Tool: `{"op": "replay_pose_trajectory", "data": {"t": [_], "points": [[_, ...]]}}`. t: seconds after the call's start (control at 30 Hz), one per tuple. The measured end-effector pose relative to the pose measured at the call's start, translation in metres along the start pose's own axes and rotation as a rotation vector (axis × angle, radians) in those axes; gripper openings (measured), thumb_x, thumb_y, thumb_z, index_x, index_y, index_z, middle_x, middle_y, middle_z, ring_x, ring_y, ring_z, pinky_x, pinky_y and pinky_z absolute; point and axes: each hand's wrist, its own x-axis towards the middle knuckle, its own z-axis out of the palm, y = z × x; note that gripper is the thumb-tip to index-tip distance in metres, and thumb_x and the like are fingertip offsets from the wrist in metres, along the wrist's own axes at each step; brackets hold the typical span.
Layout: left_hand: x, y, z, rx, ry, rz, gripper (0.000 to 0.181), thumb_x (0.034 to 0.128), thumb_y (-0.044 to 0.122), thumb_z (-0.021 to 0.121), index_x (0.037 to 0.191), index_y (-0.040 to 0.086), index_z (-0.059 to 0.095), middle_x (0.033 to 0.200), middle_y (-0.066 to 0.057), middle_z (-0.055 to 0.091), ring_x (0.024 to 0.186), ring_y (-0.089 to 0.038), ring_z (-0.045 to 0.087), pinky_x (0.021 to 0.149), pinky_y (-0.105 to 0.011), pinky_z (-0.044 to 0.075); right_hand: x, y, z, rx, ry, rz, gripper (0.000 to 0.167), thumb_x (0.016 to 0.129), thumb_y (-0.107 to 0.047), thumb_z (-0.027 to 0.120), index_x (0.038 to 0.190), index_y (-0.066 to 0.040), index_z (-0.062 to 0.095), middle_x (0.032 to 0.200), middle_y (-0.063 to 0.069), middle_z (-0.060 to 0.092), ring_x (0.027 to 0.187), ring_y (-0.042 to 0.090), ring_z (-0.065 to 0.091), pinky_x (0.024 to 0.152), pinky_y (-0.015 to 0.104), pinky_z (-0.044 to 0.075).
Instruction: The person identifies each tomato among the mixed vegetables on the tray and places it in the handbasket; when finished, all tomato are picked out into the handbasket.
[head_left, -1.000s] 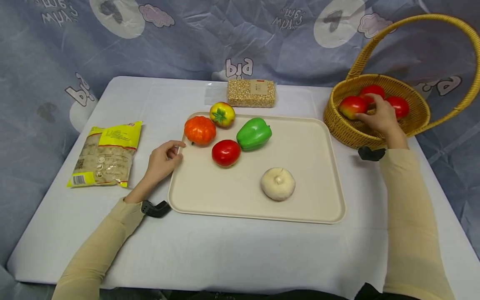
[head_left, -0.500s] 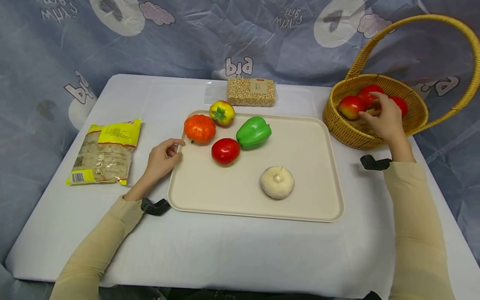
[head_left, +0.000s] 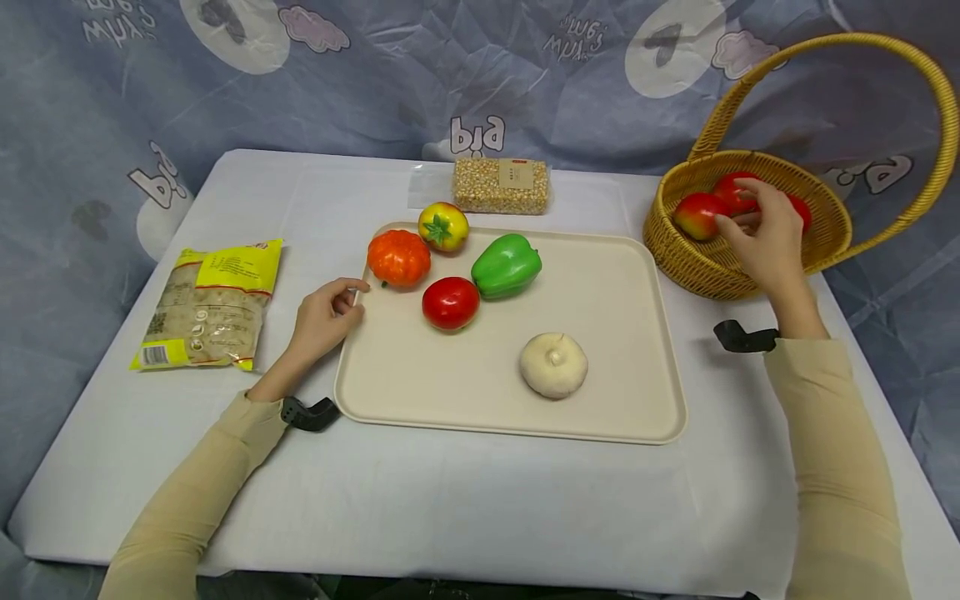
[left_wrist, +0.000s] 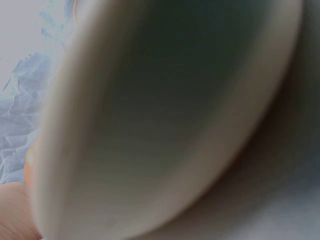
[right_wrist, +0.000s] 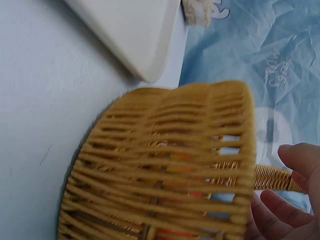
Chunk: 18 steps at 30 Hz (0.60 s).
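My right hand (head_left: 768, 233) reaches over the wicker basket (head_left: 697, 271), thumb and fingers spread apart near a round red fruit (head_left: 731, 192). A red-and-yellow apple-like fruit (head_left: 697, 217) lies to its left, and another red fruit (head_left: 800, 212) is partly hidden behind the hand. In the right wrist view, nothing shows between the fingers (right_wrist: 285, 207) and thumb; the basket side (right_wrist: 160, 165) blocks much of the contents. My left hand (head_left: 321, 321) touches the left rim of the beige tray (head_left: 450, 400) with loosely bent fingers. That rim fills the left wrist view, blurred.
On the tray are an orange pumpkin (head_left: 399, 259), a yellow-red fruit (head_left: 443, 227), a green bell pepper (head_left: 506, 267), a red tomato (head_left: 451, 303) and a whitish round vegetable (head_left: 553, 366). A yellow bag (head_left: 210, 304) lies left, a grain pack (head_left: 501, 187) behind. The basket handle (head_left: 937, 92) arches high.
My right hand has drawn back slightly toward me and lifted a little above the fruit. The basket has shifted slightly left. My left hand stays at the tray rim.
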Motion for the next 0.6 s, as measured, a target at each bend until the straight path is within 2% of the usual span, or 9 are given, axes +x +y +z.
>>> {"op": "replay_pose_trajectory", "data": {"t": [0.1,0.13,0.23,0.33,0.37,0.6], "points": [[0.001,-0.001,0.001,0.004,0.002,-0.002,0.026,0.0811,0.005,0.057,0.106,0.008,0.065,0.08,-0.009,0.054,0.063,-0.007,0.047,0.054,-0.014,0.036,-0.002,-0.009,0.001,0.022,0.005,-0.021,0.049,0.086,-0.015,0.063,0.133,-0.011,0.049,0.121,0.021,0.054,0.072,-0.023,0.04,0.068,-0.002,0.033],[0.001,-0.001,0.001,0.007,0.003,-0.002,0.026,0.081,0.005,0.057,0.106,0.008,0.065,0.08,-0.009,0.054,0.063,-0.007,0.047,0.054,-0.014,0.036,-0.002,-0.012,0.002,0.032,0.004,-0.03,0.049,0.086,-0.015,0.063,0.133,-0.01,0.049,0.122,0.021,0.054,0.072,-0.023,0.04,0.074,-0.001,0.032],[0.001,0.0,0.001,0.013,0.003,-0.008,0.026,0.081,0.005,0.057,0.106,0.008,0.065,0.079,-0.008,0.054,0.063,-0.009,0.047,0.054,-0.015,0.036,-0.004,-0.021,0.005,0.041,0.008,-0.07,0.047,0.086,-0.013,0.063,0.132,-0.01,0.05,0.123,0.021,0.055,0.073,-0.024,0.04,0.075,-0.001,0.032],[0.001,0.0,0.001,0.017,0.004,-0.007,0.026,0.081,0.005,0.057,0.106,0.008,0.065,0.079,-0.008,0.054,0.063,-0.009,0.047,0.054,-0.016,0.036,-0.006,-0.03,0.008,0.045,0.012,-0.121,0.046,0.086,-0.012,0.063,0.13,-0.009,0.052,0.122,0.02,0.056,0.074,-0.023,0.041,0.074,-0.002,0.031],[0.0,0.001,0.001,0.016,0.004,-0.008,0.026,0.081,0.005,0.057,0.106,0.008,0.065,0.079,-0.007,0.054,0.063,-0.009,0.047,0.054,-0.016,0.036,-0.006,-0.033,0.009,0.043,0.015,-0.136,0.046,0.085,-0.011,0.064,0.129,-0.008,0.052,0.122,0.019,0.057,0.074,-0.023,0.041,0.069,-0.002,0.032],[0.001,0.0,0.001,0.008,0.0,-0.005,0.026,0.0812,0.005,0.057,0.106,0.007,0.064,0.079,-0.008,0.053,0.064,-0.011,0.047,0.054,-0.015,0.036,-0.009,-0.052,0.019,0.078,-0.005,-0.219,0.045,0.083,-0.007,0.064,0.127,-0.006,0.054,0.119,0.018,0.059,0.074,-0.024,0.044,0.068,-0.005,0.034]]}}
